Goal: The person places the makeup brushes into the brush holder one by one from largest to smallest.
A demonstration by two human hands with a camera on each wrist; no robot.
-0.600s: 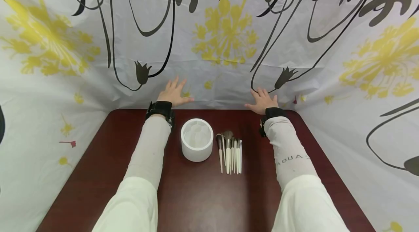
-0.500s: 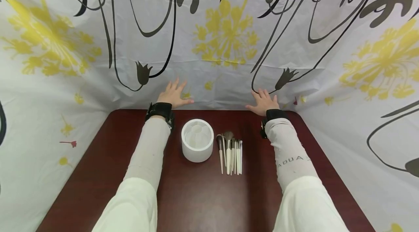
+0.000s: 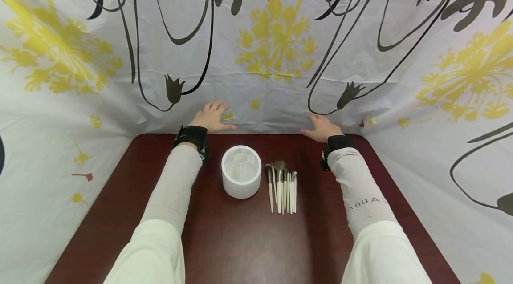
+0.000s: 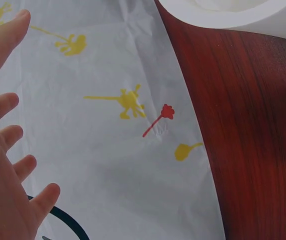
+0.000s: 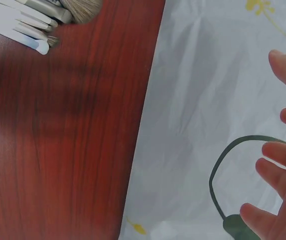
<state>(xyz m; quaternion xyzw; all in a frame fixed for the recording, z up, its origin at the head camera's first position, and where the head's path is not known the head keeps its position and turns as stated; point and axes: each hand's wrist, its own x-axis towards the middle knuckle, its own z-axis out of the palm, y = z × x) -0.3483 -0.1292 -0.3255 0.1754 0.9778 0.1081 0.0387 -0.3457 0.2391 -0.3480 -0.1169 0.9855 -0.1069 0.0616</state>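
My left hand (image 3: 211, 117) is held past the far edge of the table, fingers spread and relaxed, holding nothing. My right hand (image 3: 321, 128) is over that same edge further right, also holding nothing, its thumb out to the side. Between the arms stands a round white brush holder (image 3: 241, 189) with clear dividers inside. Just right of it, makeup brushes (image 3: 279, 188) with pale handles lie side by side, bristles pointing away from me. In the right wrist view, the bristle ends of the brushes (image 5: 83, 9) show at the top left.
The dark red wooden table (image 3: 248, 248) has rounded far corners. A white sheet (image 3: 276, 110) printed with yellow and grey flowers hangs behind it and along both sides. Black bands with cameras sit on both wrists, below white sleeves (image 3: 168, 190).
Both hands have drawn back slightly toward me, their fingers less stretched upward. The forearms have shifted a little outward. The holder and brushes have stayed put.
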